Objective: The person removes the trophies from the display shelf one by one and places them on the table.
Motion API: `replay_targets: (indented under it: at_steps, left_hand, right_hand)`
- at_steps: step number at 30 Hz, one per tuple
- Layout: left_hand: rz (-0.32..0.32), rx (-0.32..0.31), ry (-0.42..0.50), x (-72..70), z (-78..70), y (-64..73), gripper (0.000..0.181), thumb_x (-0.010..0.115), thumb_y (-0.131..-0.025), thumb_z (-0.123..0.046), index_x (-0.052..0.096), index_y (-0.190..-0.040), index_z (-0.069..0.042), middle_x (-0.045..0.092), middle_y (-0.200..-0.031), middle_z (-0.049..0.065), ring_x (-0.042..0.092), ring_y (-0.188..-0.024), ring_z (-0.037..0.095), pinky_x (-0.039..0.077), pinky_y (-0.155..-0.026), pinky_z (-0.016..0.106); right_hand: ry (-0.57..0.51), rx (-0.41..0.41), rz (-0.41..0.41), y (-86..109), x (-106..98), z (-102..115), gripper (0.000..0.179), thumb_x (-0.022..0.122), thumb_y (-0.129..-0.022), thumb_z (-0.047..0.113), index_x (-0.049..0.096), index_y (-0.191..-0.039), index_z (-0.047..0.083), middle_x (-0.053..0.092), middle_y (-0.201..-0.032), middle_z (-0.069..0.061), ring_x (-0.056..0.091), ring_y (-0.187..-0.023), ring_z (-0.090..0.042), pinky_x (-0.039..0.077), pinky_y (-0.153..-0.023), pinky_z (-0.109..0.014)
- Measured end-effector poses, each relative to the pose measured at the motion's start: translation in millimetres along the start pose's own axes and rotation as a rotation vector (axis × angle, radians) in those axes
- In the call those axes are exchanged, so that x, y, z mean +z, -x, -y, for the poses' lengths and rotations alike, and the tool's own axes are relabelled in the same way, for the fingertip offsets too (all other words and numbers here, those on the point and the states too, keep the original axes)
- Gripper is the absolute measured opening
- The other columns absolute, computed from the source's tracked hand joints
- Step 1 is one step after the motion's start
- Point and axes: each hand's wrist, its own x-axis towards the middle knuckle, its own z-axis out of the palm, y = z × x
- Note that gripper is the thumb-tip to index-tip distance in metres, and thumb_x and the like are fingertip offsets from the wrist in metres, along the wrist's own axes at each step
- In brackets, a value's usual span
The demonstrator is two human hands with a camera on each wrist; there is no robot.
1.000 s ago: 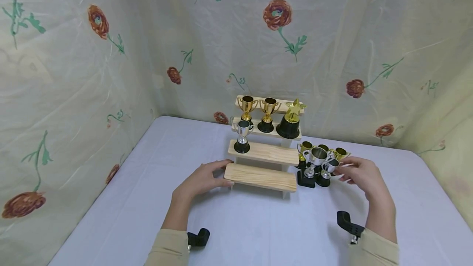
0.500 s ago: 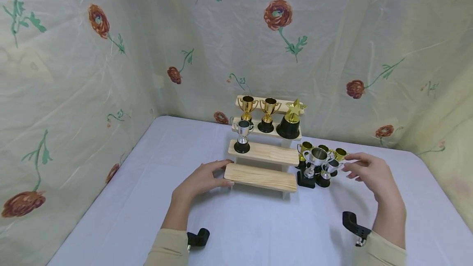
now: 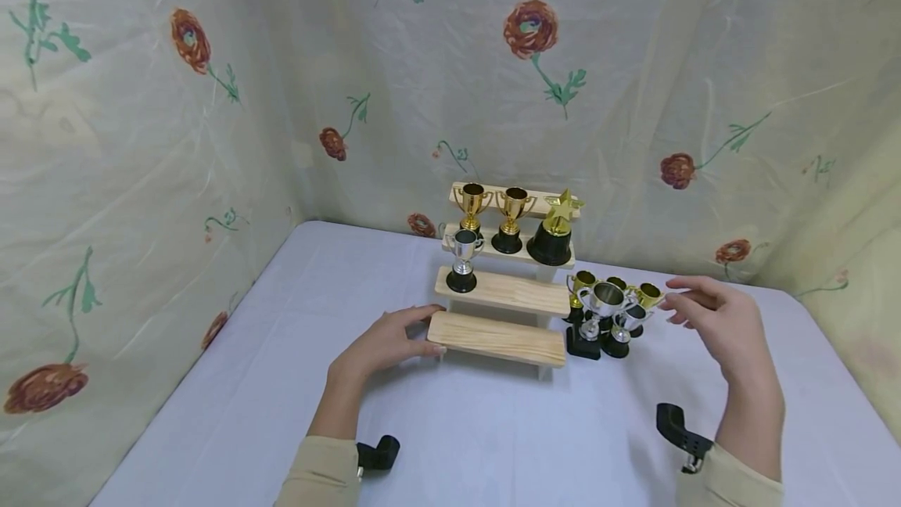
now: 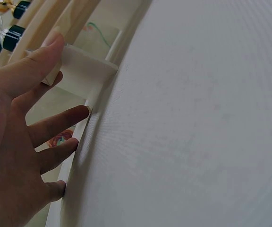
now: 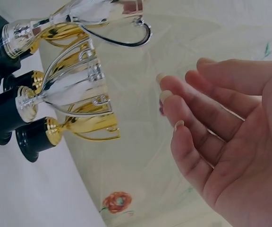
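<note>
My left hand holds the left end of the lowest step of a tiered wooden display stand, thumb and index finger on either side of the plank's end in the left wrist view. On a higher step stand two gold trophy cups and a gold star trophy. One step lower, a silver trophy cup sits at the left. Just right of the trophies grouped beside the stand, my right hand hovers with loosely bent fingers and nothing in it. The right wrist view shows a gap between those fingers and a small silver cup.
The group right of the stand has a larger silver cup on a square black base and several gold cups partly hidden behind. All are on a white-covered table. A flowered curtain hangs behind and at both sides.
My right hand has drawn away from the grouped trophies, moving right and slightly back toward the curtain. My left hand and the stand have stayed in place.
</note>
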Motion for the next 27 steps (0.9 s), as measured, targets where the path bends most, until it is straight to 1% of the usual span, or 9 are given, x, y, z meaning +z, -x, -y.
replay_targets:
  at_steps: [6, 8, 16, 20, 23, 27]
  left_hand:
    - [0.002, -0.006, 0.003, 0.2, 0.3, 0.5, 0.068, 0.080, -0.076, -0.052, 0.055, -0.138, -0.044, 0.054, -0.147, -0.010, 0.038, -0.147, 0.022, 0.023, -0.120, 0.064]
    - [0.001, -0.005, 0.001, -0.1, 0.1, 0.5, 0.068, 0.080, -0.076, -0.052, 0.055, -0.138, -0.044, 0.054, -0.147, -0.009, 0.038, -0.147, 0.023, 0.022, -0.120, 0.065]
    - [0.002, 0.011, -0.003, -0.9, 0.1, -0.1, 0.069, 0.080, -0.076, -0.052, 0.055, -0.140, -0.040, 0.055, -0.146, -0.008, 0.040, -0.146, 0.022, 0.019, -0.121, 0.065]
    - [0.005, 0.014, -0.011, -0.7, 0.4, -0.5, 0.070, 0.079, -0.077, -0.053, 0.054, -0.140, -0.039, 0.055, -0.147, -0.008, 0.040, -0.146, 0.022, 0.020, -0.121, 0.064]
    - [0.010, 0.019, -0.009, -0.4, 0.4, -0.9, 0.070, 0.079, -0.077, -0.053, 0.054, -0.141, -0.039, 0.054, -0.147, -0.008, 0.040, -0.146, 0.022, 0.020, -0.121, 0.064]
    - [0.008, 0.020, -0.006, -0.7, 0.7, -0.9, 0.070, 0.079, -0.077, -0.053, 0.054, -0.140, -0.039, 0.054, -0.147, -0.008, 0.039, -0.146, 0.022, 0.017, -0.122, 0.064]
  right_hand:
    - [-0.001, -0.029, -0.041, 3.4, 0.5, 12.2, 0.034, 0.064, -0.097, 0.030, 0.065, -0.122, 0.007, 0.067, -0.079, 0.029, 0.066, -0.071, 0.002, 0.049, -0.065, -0.013]
    - [-0.006, -0.040, -0.050, 4.6, 1.0, 17.4, 0.033, 0.064, -0.097, 0.031, 0.065, -0.121, 0.008, 0.068, -0.080, 0.027, 0.066, -0.071, 0.001, 0.049, -0.065, -0.012]
    - [0.004, -0.072, -0.038, 5.8, 7.4, 32.4, 0.036, 0.067, -0.095, 0.031, 0.065, -0.123, 0.007, 0.065, -0.080, 0.031, 0.066, -0.071, 0.003, 0.046, -0.067, -0.009]
    - [0.034, -0.076, -0.003, 4.5, 12.9, 37.5, 0.037, 0.067, -0.095, 0.033, 0.065, -0.124, 0.010, 0.065, -0.082, 0.030, 0.065, -0.073, 0.004, 0.045, -0.068, -0.012]
    - [0.058, -0.077, 0.017, 4.1, 18.6, 43.0, 0.038, 0.067, -0.094, 0.035, 0.065, -0.125, 0.012, 0.067, -0.085, 0.027, 0.064, -0.075, 0.006, 0.045, -0.068, -0.013]
    - [0.069, -0.097, 0.010, 4.3, 28.6, 53.0, 0.037, 0.068, -0.094, 0.034, 0.067, -0.124, 0.013, 0.069, -0.088, 0.018, 0.062, -0.076, 0.008, 0.047, -0.067, -0.014]
